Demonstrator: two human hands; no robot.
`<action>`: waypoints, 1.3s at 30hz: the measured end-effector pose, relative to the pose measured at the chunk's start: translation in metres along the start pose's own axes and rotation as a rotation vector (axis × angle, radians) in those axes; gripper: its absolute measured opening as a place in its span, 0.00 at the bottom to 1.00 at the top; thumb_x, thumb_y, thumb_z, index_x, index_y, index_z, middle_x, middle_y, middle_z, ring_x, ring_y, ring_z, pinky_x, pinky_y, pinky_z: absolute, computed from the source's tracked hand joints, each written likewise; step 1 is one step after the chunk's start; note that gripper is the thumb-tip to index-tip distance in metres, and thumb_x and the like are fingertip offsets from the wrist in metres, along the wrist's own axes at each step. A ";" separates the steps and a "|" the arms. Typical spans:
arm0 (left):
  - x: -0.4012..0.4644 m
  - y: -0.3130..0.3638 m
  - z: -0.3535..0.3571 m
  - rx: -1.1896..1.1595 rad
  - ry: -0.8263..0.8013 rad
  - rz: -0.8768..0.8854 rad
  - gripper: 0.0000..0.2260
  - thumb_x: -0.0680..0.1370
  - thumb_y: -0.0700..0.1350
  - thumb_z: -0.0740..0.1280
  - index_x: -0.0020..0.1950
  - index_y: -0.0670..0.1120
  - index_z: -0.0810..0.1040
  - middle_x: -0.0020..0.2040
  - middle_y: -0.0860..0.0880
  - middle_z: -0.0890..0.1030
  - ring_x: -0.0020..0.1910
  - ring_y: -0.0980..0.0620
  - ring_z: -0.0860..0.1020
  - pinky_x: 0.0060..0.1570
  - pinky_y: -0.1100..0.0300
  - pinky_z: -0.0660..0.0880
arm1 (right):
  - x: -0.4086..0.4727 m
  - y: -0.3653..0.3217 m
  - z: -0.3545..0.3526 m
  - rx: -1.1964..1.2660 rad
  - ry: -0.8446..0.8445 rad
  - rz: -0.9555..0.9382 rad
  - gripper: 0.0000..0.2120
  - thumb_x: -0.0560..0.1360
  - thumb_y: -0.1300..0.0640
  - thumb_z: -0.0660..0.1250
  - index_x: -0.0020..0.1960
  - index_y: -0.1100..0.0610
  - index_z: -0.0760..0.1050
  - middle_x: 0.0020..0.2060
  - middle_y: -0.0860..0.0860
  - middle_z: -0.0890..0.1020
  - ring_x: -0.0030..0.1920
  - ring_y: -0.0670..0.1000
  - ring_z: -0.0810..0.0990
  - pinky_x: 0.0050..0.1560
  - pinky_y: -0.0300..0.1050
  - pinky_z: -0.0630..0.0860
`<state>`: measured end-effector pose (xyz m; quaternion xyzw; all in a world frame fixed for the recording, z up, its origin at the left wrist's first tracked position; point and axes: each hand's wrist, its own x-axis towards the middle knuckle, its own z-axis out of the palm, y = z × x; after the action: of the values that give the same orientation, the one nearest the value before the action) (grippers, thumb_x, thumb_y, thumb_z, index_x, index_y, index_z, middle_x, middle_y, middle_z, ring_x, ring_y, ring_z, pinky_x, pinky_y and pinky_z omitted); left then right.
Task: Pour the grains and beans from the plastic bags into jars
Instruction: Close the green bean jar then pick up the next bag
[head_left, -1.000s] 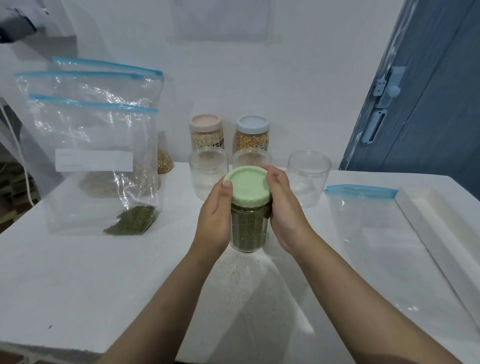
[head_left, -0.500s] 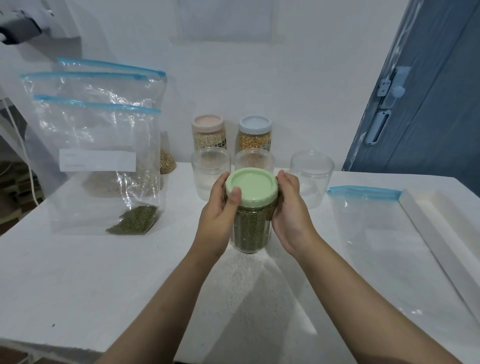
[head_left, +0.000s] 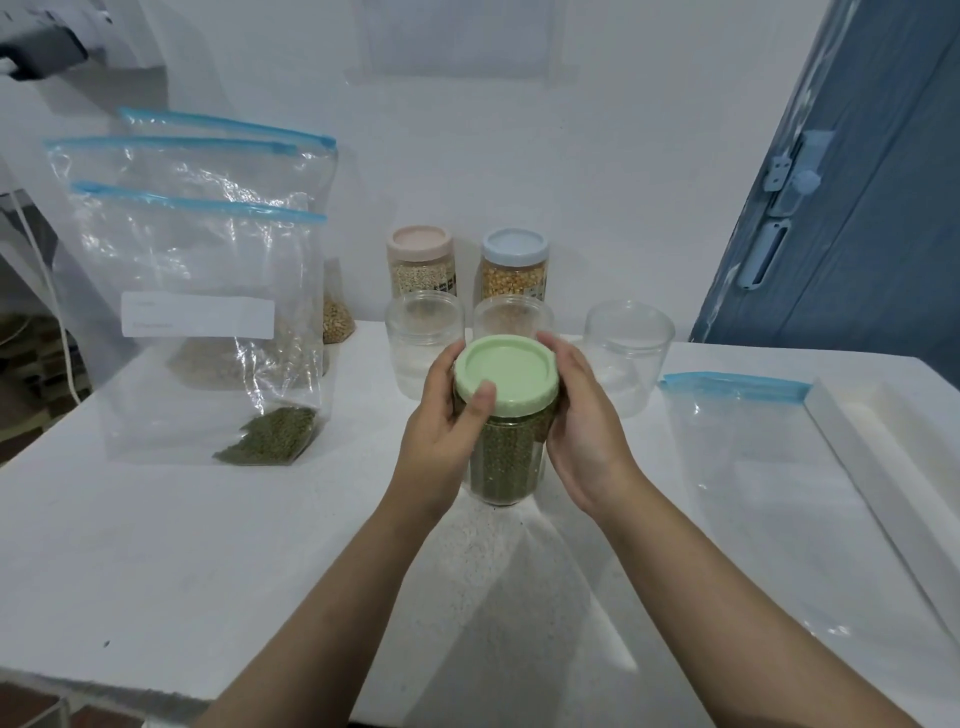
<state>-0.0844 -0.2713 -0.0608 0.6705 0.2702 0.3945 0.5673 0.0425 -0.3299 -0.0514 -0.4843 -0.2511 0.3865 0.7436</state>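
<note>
Green-lidded jar (head_left: 503, 457) of green beans stands on table (head_left: 156, 545), just in front of three empty jars (head_left: 423, 338). Left hand (head_left: 447, 421) grasps it, thumb shifted onto lid (head_left: 506, 374) rim; right hand (head_left: 582, 415) cups lid — likely tightening, this fill done.

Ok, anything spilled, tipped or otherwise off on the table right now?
No spill shows. One oddity: the front zip bag still has a small heap of green beans in its bottom corner, though the green-lidded jar is already capped, held by the left hand and right hand.
</note>
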 end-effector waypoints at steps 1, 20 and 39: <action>0.000 0.001 0.000 -0.011 0.004 0.000 0.22 0.78 0.58 0.58 0.73 0.57 0.65 0.57 0.72 0.78 0.60 0.69 0.75 0.55 0.71 0.73 | 0.000 0.000 0.000 0.006 0.001 -0.005 0.12 0.85 0.52 0.54 0.61 0.56 0.73 0.52 0.51 0.82 0.53 0.47 0.81 0.52 0.43 0.78; 0.010 0.006 0.030 -0.108 0.194 -0.052 0.13 0.86 0.48 0.53 0.69 0.52 0.70 0.56 0.54 0.79 0.50 0.65 0.79 0.47 0.68 0.75 | -0.007 0.004 0.007 -0.274 0.009 -0.100 0.14 0.78 0.47 0.59 0.63 0.39 0.72 0.58 0.47 0.80 0.57 0.48 0.81 0.57 0.49 0.79; 0.134 0.147 0.124 -0.275 0.107 0.244 0.13 0.85 0.45 0.53 0.61 0.50 0.75 0.53 0.54 0.78 0.55 0.54 0.77 0.59 0.58 0.75 | 0.061 -0.179 -0.001 -0.357 0.317 -0.555 0.14 0.83 0.56 0.55 0.64 0.52 0.74 0.48 0.42 0.78 0.48 0.42 0.77 0.49 0.38 0.74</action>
<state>0.0792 -0.2619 0.1069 0.5927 0.1603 0.5285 0.5862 0.1379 -0.3222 0.1118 -0.5739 -0.3183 0.0403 0.7535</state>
